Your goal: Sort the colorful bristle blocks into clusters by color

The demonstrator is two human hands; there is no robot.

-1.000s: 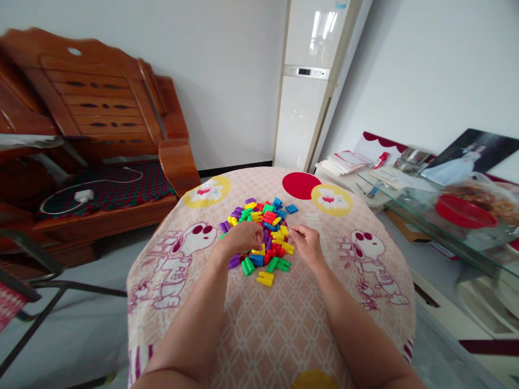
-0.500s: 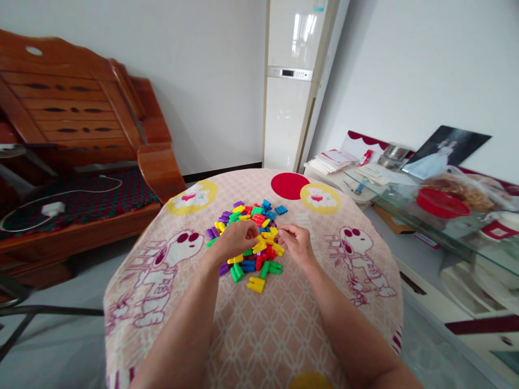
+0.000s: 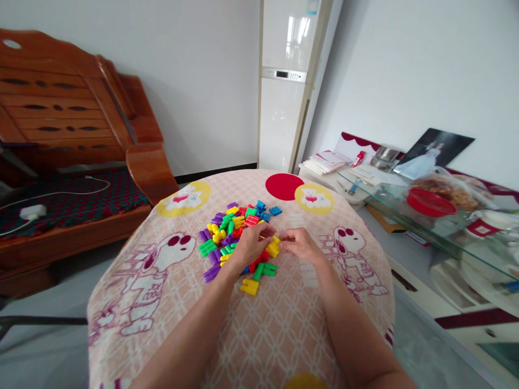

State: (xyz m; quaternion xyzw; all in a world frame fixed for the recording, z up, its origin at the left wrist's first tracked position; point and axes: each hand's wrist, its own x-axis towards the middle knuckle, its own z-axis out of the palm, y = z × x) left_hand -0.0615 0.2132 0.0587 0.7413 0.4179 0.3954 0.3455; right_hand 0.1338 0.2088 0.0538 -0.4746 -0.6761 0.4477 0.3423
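Observation:
A heap of plastic building blocks in red, yellow, green, blue and purple (image 3: 217, 219) lies in the middle of the table. My left hand (image 3: 255, 244) is over the right part of the heap, its fingers curled around a yellow building block (image 3: 273, 247) that shows by the fingertips. My right hand (image 3: 300, 243) is just right of the heap, thumb and fingers pinched together at the yellow block's right side. Whatever may be between the right fingertips is too small to make out. Nearer me lie a green block (image 3: 265, 270) and a loose yellow block (image 3: 249, 287).
A patterned cloth (image 3: 275, 335) covers the round table. On the right, a glass-topped cabinet (image 3: 389, 216) carries papers, a red bowl (image 3: 431, 202) and a photo (image 3: 436, 153). A wooden bench (image 3: 77, 129) stands left, and a tall white air conditioner (image 3: 281, 119) behind.
My left hand has moved right across the heap, uncovering blocks on its left side. My right hand remains beside the heap, slightly lower. The whole view has shifted a little.

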